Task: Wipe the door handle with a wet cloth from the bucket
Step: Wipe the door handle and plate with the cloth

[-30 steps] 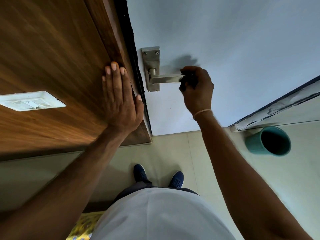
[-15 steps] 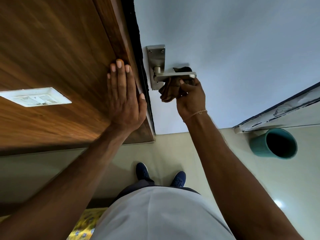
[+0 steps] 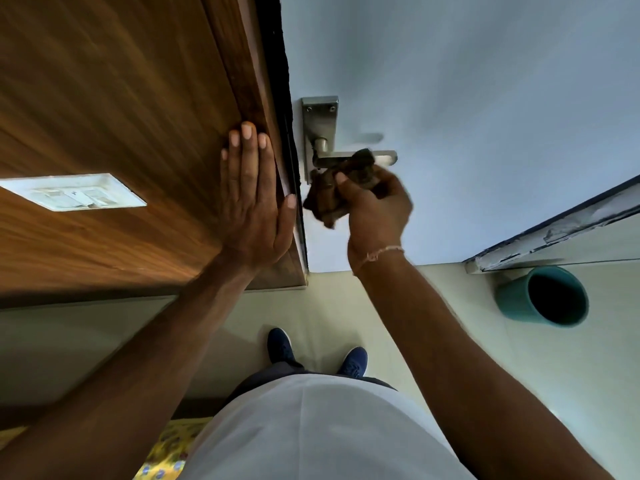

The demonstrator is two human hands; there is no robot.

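A silver lever door handle (image 3: 386,156) on a metal backplate (image 3: 320,116) is fixed to the pale blue door. My right hand (image 3: 375,206) grips a dark brown cloth (image 3: 323,199) bunched under and over the lever's middle, hiding part of it. My left hand (image 3: 254,195) lies flat with fingers spread on the brown wooden panel (image 3: 121,116) beside the door edge, holding nothing. A teal bucket (image 3: 512,299) stands on the floor to the right; its inside is dark.
A white switch plate (image 3: 72,192) is set in the wooden panel at the left. A worn white door frame strip (image 3: 561,226) runs above the bucket. My blue shoes (image 3: 280,344) stand on the pale tiled floor below the door.
My right hand slid the cloth from the lever's free end to below the lever near the backplate. The left hand has stayed flat on the wooden panel.
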